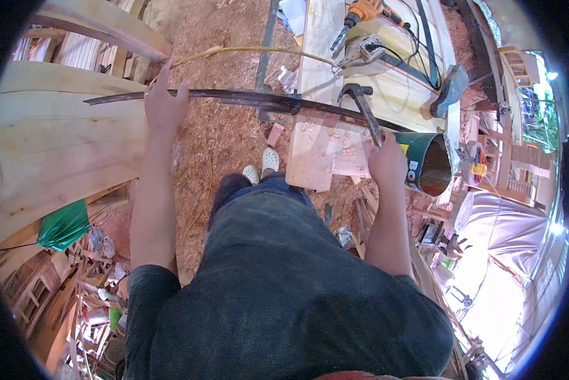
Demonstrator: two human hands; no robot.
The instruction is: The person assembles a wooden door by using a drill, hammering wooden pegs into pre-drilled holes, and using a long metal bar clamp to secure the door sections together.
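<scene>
Above the sawdust floor [214, 136], my left hand [164, 104] and right hand [387, 163] clamp the long iron bar [246, 97], which looks stiff, heavy and rusty-rough.

Saw blade [246, 98] midsection behind clamp; right hand [387, 166] palm and fingertips hidden.

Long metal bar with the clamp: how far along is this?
Done: wood chips lie on the plank, so some cutting looks finished. In hand: left hand grips the long metal bar; right hand holds the clamp handle. Left: cannot tell; the bar isn't set on any board.
</scene>
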